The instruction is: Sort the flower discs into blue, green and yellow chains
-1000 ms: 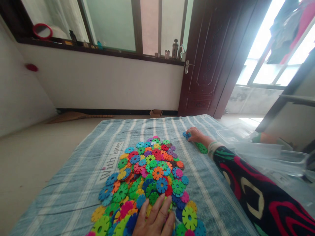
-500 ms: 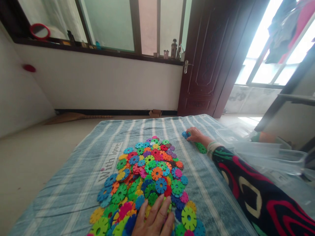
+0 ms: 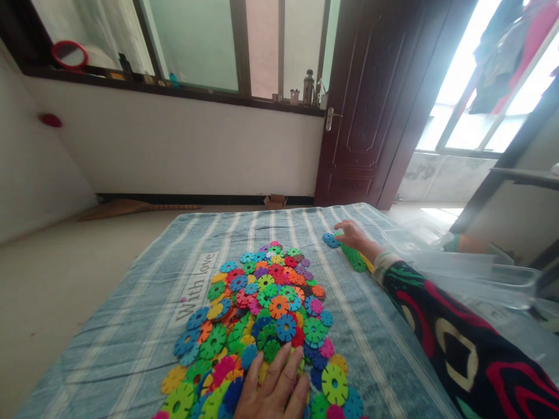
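Note:
A large heap of notched plastic discs (image 3: 278, 306) in many colours lies on the striped cloth. My left hand (image 3: 275, 385) rests flat on its near part, fingers spread, holding nothing I can see. At the right of the heap, my right hand (image 3: 353, 236) hovers with fingers apart just beside some blue discs (image 3: 331, 240). Below that hand and wrist runs a row of green discs (image 3: 354, 259), with yellow discs (image 3: 368, 263) partly hidden by the forearm.
The striped blue cloth (image 3: 144, 326) covers the bed-like surface. Clear plastic containers (image 3: 506, 279) stand at the right, beyond my sleeve. A dark red door (image 3: 362, 116), a broom (image 3: 131, 208) and a small cardboard box (image 3: 275, 201) are at the back.
My right hand has let go of the blue discs and moved slightly right, its fingers opening. More yellow discs show beside the green ones. My left hand stays in place.

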A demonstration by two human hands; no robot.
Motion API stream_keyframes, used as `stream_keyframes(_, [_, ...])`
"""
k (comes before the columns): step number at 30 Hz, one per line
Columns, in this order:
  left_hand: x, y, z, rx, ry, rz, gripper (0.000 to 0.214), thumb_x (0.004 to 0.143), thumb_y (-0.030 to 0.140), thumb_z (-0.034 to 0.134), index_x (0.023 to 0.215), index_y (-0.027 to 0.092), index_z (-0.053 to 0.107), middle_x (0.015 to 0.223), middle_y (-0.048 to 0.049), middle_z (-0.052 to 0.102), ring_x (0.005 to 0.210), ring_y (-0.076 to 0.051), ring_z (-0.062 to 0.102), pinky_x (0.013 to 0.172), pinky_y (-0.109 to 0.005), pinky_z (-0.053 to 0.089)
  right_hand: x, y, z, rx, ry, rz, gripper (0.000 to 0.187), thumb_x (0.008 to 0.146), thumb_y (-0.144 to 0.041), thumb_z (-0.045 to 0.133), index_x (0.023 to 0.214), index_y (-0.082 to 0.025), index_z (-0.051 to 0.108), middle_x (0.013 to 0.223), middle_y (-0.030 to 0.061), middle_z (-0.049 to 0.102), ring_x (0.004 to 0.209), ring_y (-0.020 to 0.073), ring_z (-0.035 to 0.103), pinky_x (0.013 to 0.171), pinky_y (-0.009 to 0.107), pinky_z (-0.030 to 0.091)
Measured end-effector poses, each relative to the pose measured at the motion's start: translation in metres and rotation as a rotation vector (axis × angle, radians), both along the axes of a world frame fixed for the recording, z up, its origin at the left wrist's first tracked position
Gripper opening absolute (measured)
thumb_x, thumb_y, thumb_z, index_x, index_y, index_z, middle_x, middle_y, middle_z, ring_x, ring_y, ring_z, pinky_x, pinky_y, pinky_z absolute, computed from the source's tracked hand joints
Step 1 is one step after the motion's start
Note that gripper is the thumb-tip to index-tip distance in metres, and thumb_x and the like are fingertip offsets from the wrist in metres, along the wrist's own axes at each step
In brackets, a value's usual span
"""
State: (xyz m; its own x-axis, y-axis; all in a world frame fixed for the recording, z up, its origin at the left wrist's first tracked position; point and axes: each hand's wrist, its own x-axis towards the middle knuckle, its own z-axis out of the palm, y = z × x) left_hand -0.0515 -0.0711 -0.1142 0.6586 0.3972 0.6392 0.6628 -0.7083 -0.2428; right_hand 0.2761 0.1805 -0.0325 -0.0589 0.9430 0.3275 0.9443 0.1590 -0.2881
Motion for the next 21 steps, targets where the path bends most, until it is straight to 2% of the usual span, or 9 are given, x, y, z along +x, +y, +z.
stream_keyframes(4, [0.002, -0.001, 0.003, -0.056, -0.004, -0.001, 0.029, 0.087, 0.047, 0.050, 0.102, 0.026, 0.064, 0.124, -0.0037, 0.063, 0.121, -0.022, 0.050, 0.115, -0.047, 0.008, -0.002, -0.017, 0.009, 0.042, 0.031, -0.036, 0.022, 0.077, -0.020, 0.059, 0.097, -0.020, 0.069, 0.106, 0.0087, 0.065, 0.108, 0.0251, 0.056, 0.094, 0.037, 0.042])
stream_keyframes(7, [0.004, -0.003, 0.008, -0.087, -0.041, -0.006, 0.035, 0.083, 0.054, 0.052, 0.102, 0.026, 0.064, 0.123, -0.0033, 0.064, 0.119, -0.021, 0.052, 0.115, -0.044, 0.006, -0.015, -0.046, 0.007, 0.062, 0.100, 0.058, 0.017, 0.078, -0.021, 0.060, 0.093, -0.021, 0.070, 0.102, 0.0059, 0.068, 0.100, 0.0224, 0.060, 0.092, 0.036, 0.044])
stream_keyframes(9, [0.006, -0.006, 0.013, -0.112, -0.060, 0.003, 0.034, 0.081, 0.053, 0.056, 0.102, 0.026, 0.064, 0.124, -0.0031, 0.064, 0.119, -0.021, 0.052, 0.115, -0.044, 0.010, -0.028, -0.073, 0.001, 0.072, 0.154, 0.151, 0.014, 0.077, -0.020, 0.062, 0.088, -0.021, 0.070, 0.097, 0.0056, 0.069, 0.096, 0.0220, 0.062, 0.089, 0.035, 0.045])
stream_keyframes(13, [0.009, -0.014, 0.024, -0.172, -0.042, 0.033, 0.034, 0.081, 0.049, 0.057, 0.105, 0.025, 0.063, 0.128, -0.0051, 0.060, 0.121, -0.024, 0.050, 0.108, -0.046, 0.028, -0.054, -0.133, -0.016, 0.064, 0.232, 0.337, 0.009, 0.078, -0.021, 0.063, 0.084, -0.022, 0.069, 0.090, 0.0055, 0.070, 0.091, 0.0215, 0.063, 0.085, 0.036, 0.047])
stream_keyframes(17, [0.010, -0.019, 0.030, -0.225, 0.026, 0.057, 0.032, 0.084, 0.040, 0.054, 0.112, 0.024, 0.061, 0.133, -0.0068, 0.056, 0.124, -0.027, 0.048, 0.103, -0.050, 0.034, -0.069, -0.178, -0.031, 0.060, 0.308, 0.406, 0.009, 0.079, -0.020, 0.063, 0.085, -0.023, 0.068, 0.089, 0.0046, 0.069, 0.087, 0.0196, 0.062, 0.081, 0.034, 0.048])
stream_keyframes(21, [0.011, -0.021, 0.035, -0.234, 0.007, 0.009, 0.030, 0.085, 0.035, 0.054, 0.111, 0.022, 0.061, 0.130, -0.0084, 0.058, 0.124, -0.027, 0.048, 0.102, -0.051, 0.037, -0.078, -0.203, -0.038, 0.024, 0.348, 0.425, 0.012, 0.077, -0.019, 0.064, 0.087, -0.024, 0.069, 0.092, 0.0047, 0.069, 0.090, 0.0193, 0.062, 0.083, 0.034, 0.048])
